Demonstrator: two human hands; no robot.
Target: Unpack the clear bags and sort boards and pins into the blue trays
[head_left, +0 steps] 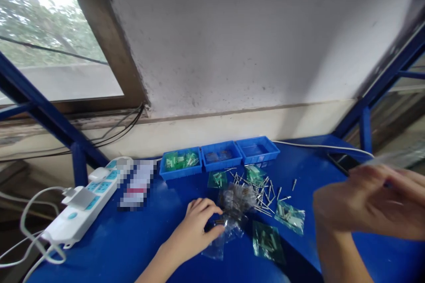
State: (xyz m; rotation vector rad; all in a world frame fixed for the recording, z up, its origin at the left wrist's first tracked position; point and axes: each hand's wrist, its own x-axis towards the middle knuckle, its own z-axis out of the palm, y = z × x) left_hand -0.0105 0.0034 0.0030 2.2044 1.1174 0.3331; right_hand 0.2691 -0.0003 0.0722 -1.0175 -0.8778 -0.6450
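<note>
My left hand (198,224) rests at the left side of a heap of clear plastic bags (236,199), some with small dark pieces inside. Its thumb and fingers are apart, at the edge of one bag. Raised at the right, my right hand (372,201) is smeared by motion, its fingers closed round a see-through plastic bag (395,157). Beside the heap lie loose metal pins (265,196). Around them are green-tinted packets with small parts: one packet (290,216) to the right, another packet (268,241) in front.
Three blue trays stand along the wall: the left tray (181,174) holds green packets, the middle tray (222,164) clear ones, next to the right tray (260,157). A white power strip (84,212) with cables lies left. A dark flat object (341,162) sits far right on the blue table (133,239).
</note>
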